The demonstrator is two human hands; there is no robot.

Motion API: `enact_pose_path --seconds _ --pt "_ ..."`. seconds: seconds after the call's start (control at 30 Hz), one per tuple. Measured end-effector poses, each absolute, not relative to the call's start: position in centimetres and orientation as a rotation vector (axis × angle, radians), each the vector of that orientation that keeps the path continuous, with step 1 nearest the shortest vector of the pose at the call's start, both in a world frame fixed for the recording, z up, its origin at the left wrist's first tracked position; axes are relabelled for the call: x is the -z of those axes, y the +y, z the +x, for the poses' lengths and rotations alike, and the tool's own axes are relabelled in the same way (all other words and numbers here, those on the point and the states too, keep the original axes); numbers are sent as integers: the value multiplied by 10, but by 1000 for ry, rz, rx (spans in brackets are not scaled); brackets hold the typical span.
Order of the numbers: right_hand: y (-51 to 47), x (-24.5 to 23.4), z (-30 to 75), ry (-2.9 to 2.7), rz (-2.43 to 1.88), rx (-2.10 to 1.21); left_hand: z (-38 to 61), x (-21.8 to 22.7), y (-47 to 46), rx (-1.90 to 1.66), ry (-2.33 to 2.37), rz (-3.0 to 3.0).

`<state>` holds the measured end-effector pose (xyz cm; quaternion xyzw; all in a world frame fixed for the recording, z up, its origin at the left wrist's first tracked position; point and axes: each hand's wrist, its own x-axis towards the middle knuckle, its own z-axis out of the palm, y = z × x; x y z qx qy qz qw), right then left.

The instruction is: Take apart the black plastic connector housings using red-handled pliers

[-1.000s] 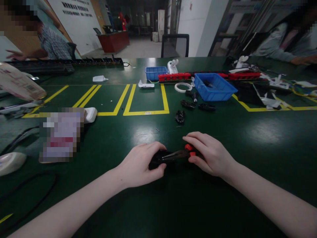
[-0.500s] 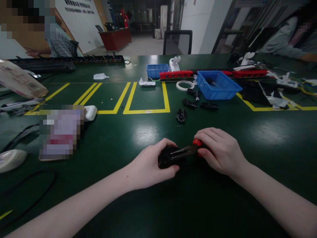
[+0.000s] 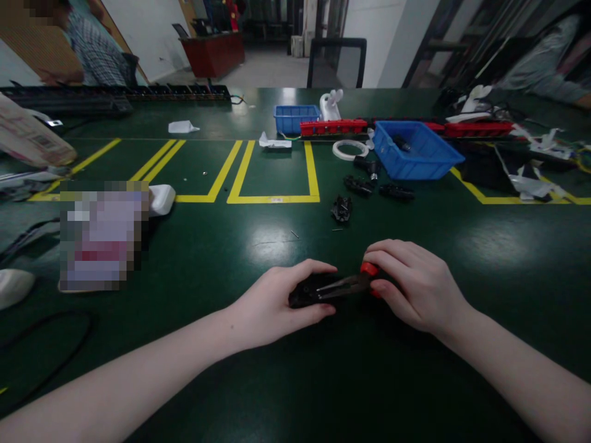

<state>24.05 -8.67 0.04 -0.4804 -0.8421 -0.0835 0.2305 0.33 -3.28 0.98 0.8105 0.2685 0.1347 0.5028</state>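
My left hand (image 3: 286, 298) is closed around a black plastic part (image 3: 302, 294), thumb on the near side and fingers on the far side. Red-handled pliers (image 3: 348, 284) are gripped in my right hand (image 3: 413, 283); their long, narrow jaws reach left over the black part. Whether the jaw tips pinch anything is too dark to make out. Beyond my hands lie a small black assembly (image 3: 341, 209) and two thin metal pins, one of them a short pin (image 3: 294, 234) on the green tabletop.
Farther back are black parts (image 3: 357, 184), a blue bin (image 3: 413, 151), a white ring (image 3: 349, 149) and a smaller blue bin (image 3: 295, 119). Red strips (image 3: 335, 127) run across the table. At left lie a blurred flat object (image 3: 104, 237) and a white mouse (image 3: 13, 288). Two people sit across the table.
The view has tilted down slightly. Both hands keep their hold, and the black part is turned a little flatter under the pliers' jaws.
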Motion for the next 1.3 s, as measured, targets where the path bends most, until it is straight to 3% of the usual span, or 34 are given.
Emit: enact_pose_path --seconds 0.63,1.3 --pt "-87 0 234 -2342 -1323 96 2 -10 -33 -283 685 2047" --pt "-85 -4 236 -2350 -1307 188 1 -5 -30 -247 659 2269"
